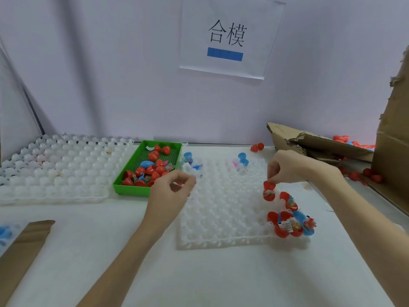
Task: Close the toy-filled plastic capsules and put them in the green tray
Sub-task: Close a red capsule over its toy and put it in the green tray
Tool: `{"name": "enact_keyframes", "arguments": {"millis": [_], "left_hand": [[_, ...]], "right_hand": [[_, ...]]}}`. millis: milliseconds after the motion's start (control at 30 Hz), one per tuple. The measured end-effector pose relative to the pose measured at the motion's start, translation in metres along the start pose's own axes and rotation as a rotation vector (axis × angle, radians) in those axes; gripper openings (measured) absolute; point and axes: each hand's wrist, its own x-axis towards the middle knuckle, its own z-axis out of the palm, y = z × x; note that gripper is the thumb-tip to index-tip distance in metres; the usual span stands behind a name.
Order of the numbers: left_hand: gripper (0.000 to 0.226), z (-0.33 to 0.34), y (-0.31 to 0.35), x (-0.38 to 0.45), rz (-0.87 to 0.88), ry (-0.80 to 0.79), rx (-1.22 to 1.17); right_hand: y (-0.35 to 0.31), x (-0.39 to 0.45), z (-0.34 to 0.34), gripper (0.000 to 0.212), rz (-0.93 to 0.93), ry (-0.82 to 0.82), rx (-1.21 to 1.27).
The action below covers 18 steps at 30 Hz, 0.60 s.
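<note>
Right hand (285, 167) pinches an open red plastic capsule (269, 191) over the white dimpled holder (221, 209); left hand (174, 189) hovers loosely curled, empty. Best align both halves squarely before pressing.

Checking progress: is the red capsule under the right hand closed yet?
Open. The right hand pinches the upper half of the red capsule; toy contents show between its halves.
</note>
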Motion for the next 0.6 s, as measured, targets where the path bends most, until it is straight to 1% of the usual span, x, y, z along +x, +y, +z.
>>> {"name": "enact_keyframes", "arguments": {"millis": [33,67,167,233,300,367,433,467,533,600], "left_hand": [[0.005,0.002,0.001,-0.002,0.018,-0.049,0.011],[0.006,0.005,0.002,-0.004,0.032,-0.104,0.014],[0.031,0.012,0.001,-0.009,0.054,-0.236,0.016],[0.043,0.016,0.0,-0.012,0.059,-0.263,0.014],[0.044,0.017,-0.002,-0.012,0.022,-0.221,-0.024],[0.031,0.014,-0.003,-0.008,0.002,-0.15,-0.05],[0.016,0.009,-0.004,-0.004,0.018,-0.099,-0.043],[0.013,0.007,-0.005,-0.002,0.028,-0.082,-0.04],[0.014,0.003,-0.006,0.0,0.029,-0.052,-0.048],[0.014,0.0,-0.005,0.002,0.009,-0.025,-0.085]], "right_hand": [[-0.007,-0.001,-0.003,0.011,-0.013,0.023,0.029],[-0.016,-0.001,-0.003,0.01,-0.028,0.04,0.055],[-0.047,0.0,0.004,0.008,-0.096,0.069,0.121],[-0.067,0.001,0.014,0.008,-0.126,0.078,0.177],[-0.086,0.003,0.028,0.017,-0.128,0.078,0.252],[-0.1,0.005,0.043,0.019,-0.104,0.072,0.355],[-0.108,0.005,0.056,0.016,-0.071,0.09,0.469],[-0.111,0.004,0.062,0.014,-0.056,0.117,0.528],[-0.116,0.0,0.072,0.01,-0.034,0.182,0.698],[-0.123,-0.007,0.08,0.008,-0.053,0.211,0.969]]}}
